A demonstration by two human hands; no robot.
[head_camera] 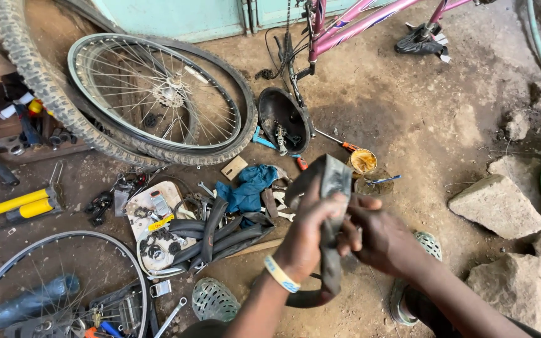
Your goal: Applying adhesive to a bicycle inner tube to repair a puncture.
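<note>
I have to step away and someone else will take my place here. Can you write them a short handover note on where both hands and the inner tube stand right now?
Left hand: grip closed on the folded black inner tube, held up in front of the body.
Right hand: fingers pinching the same tube from the other side.
The tube's lower end loops down below the hands.
Nearby on the dirt floor: more tubes, a blue rag, an open yellow tin, a spoked wheel.
Done: tube is off any wheel and in hand.
Left: cannot tell; no patch or hole is visible.

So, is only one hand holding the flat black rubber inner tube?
No, both the left hand and right hand grip the flat black rubber inner tube.
</note>
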